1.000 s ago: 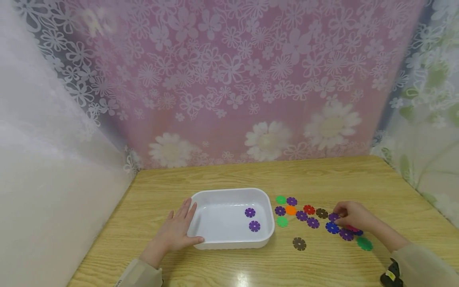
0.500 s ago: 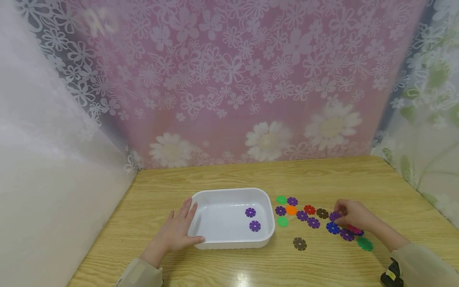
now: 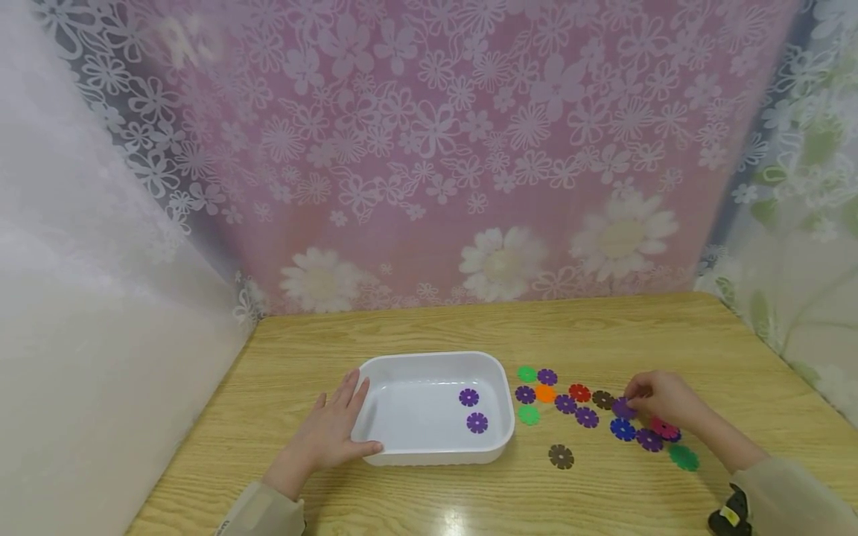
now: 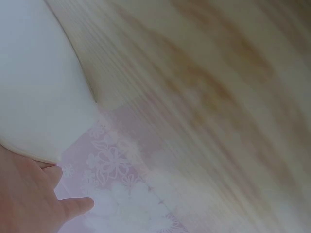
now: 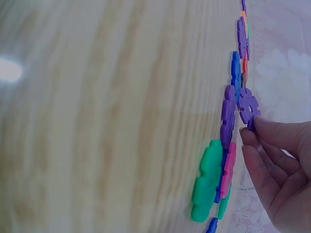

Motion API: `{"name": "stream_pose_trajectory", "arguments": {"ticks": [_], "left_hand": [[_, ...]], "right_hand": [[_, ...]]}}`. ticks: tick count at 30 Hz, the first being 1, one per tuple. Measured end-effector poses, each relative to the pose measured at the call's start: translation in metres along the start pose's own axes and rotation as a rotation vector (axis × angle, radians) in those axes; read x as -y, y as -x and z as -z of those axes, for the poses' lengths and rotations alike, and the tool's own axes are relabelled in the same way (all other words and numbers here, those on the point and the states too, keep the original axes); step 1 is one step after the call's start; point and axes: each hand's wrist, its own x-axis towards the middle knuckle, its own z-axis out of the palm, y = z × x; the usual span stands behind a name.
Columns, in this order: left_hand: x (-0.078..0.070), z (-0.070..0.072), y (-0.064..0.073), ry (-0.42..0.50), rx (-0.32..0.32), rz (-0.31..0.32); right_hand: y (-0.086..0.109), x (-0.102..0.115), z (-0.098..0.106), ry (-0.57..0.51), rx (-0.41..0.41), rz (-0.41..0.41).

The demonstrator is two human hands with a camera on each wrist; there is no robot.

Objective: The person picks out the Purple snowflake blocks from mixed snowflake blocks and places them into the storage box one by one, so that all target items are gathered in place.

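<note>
My right hand (image 3: 666, 400) pinches a purple notched plastic disc (image 5: 248, 104) between thumb and fingertips. In the right wrist view the disc is tilted up at its edge, beside a blue disc (image 5: 235, 70) and another purple disc (image 5: 227, 116). The left hand (image 3: 328, 433) rests with extended fingers on the left end of a white tray (image 3: 429, 455), its thumb over the front corner. Inside the tray, toward its right side, lie two purple discs, one farther back (image 3: 468, 397) and one nearer (image 3: 477, 423).
Several loose discs lie right of the tray, among them an orange one (image 3: 546, 393), a red one (image 3: 579, 392) and a green one (image 3: 684, 458). A brown disc (image 3: 561, 456) lies apart in front. A flowered curtain (image 3: 429, 149) hangs behind the wooden table (image 3: 375, 327).
The purple disc in my right hand has shifted slightly and shows more of its face now. More of the pink disc beside that hand is visible. The left hand and tray stay put.
</note>
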Motion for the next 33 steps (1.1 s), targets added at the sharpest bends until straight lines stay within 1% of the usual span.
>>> {"name": "stream_pose_trajectory", "arguments": {"ticks": [8, 9, 14, 16, 23, 25, 28, 33], "left_hand": [[0.001, -0.002, 0.0, 0.004, 0.007, 0.003], [0.001, -0.002, 0.0, 0.006, 0.007, 0.004], [0.001, -0.002, 0.0, 0.002, 0.008, 0.005], [0.001, -0.002, 0.0, -0.004, 0.007, 0.003], [0.001, -0.002, -0.001, -0.011, 0.008, 0.0], [0.001, -0.002, -0.001, -0.011, 0.008, 0.002], [0.002, -0.004, -0.001, -0.013, 0.009, 0.004], [0.003, -0.005, -0.002, -0.023, 0.008, 0.005]], "right_hand": [[0.002, 0.003, 0.002, -0.02, -0.021, -0.023], [0.002, 0.004, 0.002, -0.023, -0.027, -0.031], [0.004, 0.01, 0.0, 0.0, -0.076, -0.025], [0.003, 0.014, -0.001, 0.008, -0.1, -0.02], [0.002, 0.032, -0.008, -0.04, -0.145, -0.023], [0.0, 0.037, -0.011, -0.038, -0.159, -0.026], [-0.005, 0.045, -0.015, -0.065, -0.161, -0.034], [-0.014, 0.065, -0.021, -0.156, -0.149, -0.057]]}}
